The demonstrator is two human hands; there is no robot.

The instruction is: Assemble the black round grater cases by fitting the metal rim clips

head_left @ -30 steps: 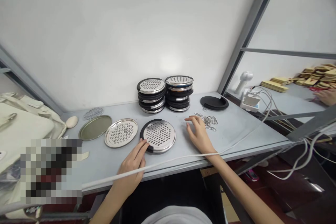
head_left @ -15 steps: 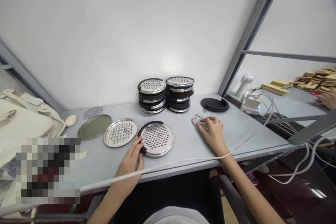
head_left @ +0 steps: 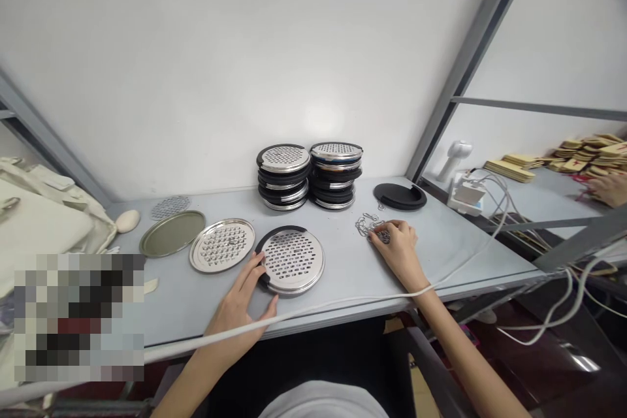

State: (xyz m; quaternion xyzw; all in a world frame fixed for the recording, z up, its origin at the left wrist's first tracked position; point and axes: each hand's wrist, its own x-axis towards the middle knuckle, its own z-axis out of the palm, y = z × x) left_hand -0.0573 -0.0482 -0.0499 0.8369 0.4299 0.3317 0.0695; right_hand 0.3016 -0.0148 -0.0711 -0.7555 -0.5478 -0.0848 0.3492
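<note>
A round metal grater (head_left: pixel 292 261) with a black rim along its left side lies near the table's front edge. The fingertips of my left hand (head_left: pixel 241 308) touch that rim, with the thumb spread apart. My right hand (head_left: pixel 399 253) is at a small pile of metal wire clips (head_left: pixel 365 225), its fingers bent over them; what lies under the fingertips is partly hidden. Left of the grater are a silver perforated disc (head_left: pixel 223 245), an olive round plate (head_left: pixel 172 234) and a grey mesh disc (head_left: pixel 170 207).
Two stacks of graters (head_left: pixel 284 177) (head_left: pixel 336 175) stand by the wall. A black ring (head_left: pixel 400 196) lies at the right. A white cable (head_left: pixel 343 301) crosses the front. White bags (head_left: pixel 44 215) are at left; another person's hand (head_left: pixel 610 189) is far right.
My left thumb has spread away from the fingers, moving right. My right hand stays at the clips. The view has shifted slightly.
</note>
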